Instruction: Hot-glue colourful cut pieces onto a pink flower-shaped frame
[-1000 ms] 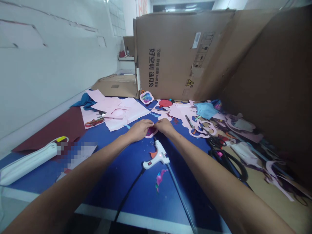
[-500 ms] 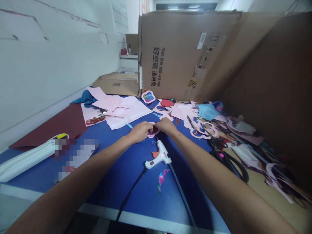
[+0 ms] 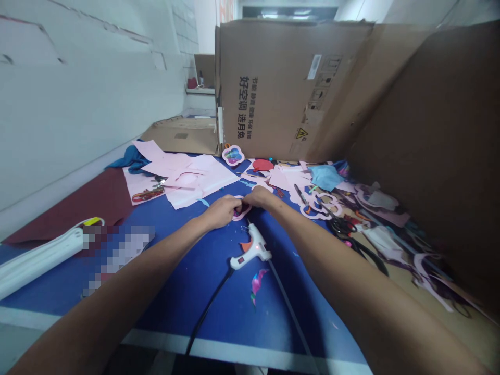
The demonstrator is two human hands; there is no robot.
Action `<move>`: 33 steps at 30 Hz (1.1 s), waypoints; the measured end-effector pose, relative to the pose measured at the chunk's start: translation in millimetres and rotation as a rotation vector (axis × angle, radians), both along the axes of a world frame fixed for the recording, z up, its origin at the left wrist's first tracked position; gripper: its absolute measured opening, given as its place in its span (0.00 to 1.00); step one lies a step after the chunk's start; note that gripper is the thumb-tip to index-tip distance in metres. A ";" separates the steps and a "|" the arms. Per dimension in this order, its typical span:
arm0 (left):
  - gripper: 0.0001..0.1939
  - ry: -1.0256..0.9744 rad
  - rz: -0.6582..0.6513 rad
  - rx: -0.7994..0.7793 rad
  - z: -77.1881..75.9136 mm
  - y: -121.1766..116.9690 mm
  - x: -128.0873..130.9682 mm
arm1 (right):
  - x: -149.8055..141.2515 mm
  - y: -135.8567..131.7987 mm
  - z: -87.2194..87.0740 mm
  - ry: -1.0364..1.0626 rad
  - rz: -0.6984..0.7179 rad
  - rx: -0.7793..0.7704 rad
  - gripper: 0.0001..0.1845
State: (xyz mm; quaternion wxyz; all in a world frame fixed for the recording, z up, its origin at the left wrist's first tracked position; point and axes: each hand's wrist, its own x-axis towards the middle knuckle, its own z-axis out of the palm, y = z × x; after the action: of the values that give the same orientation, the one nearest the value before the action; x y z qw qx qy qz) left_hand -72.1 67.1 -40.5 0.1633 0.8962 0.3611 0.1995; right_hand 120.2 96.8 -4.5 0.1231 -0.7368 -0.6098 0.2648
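Note:
A small pink-edged paper cutout with a dark purple-pink middle lies on the blue table. My left hand has its fingers curled down on the cutout's left side. At its upper right, my right hand is closed with bent fingers on the edge. Both hands cover much of the piece, and the exact fingertip contact is hidden. Just below them lies a white hot glue gun with an orange trigger, its nozzle pointing toward the cutout. A shiny pink-purple fabric scrap rests below the gun.
Pink paper sheets and a flower-shaped piece lie behind my hands. Scissors, pink cutout frames and scraps crowd the right. A large cardboard box stands at the back. A white power strip lies left.
The whole view has shifted slightly, so things appear a little further left. Both hands stay at the cutout, with only a slight change of finger position.

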 end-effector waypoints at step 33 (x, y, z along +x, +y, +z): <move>0.20 0.076 0.052 -0.002 8.2 -14.3 4.4 | 47.7 -66.7 -2.8 -0.464 0.661 0.444 0.32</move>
State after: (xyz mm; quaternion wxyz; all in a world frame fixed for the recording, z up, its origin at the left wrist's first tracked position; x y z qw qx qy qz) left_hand -67.7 52.8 -32.2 0.1450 0.8934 0.3902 0.1691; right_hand 167.9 30.1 -7.3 0.0471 -0.4984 -0.8655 -0.0192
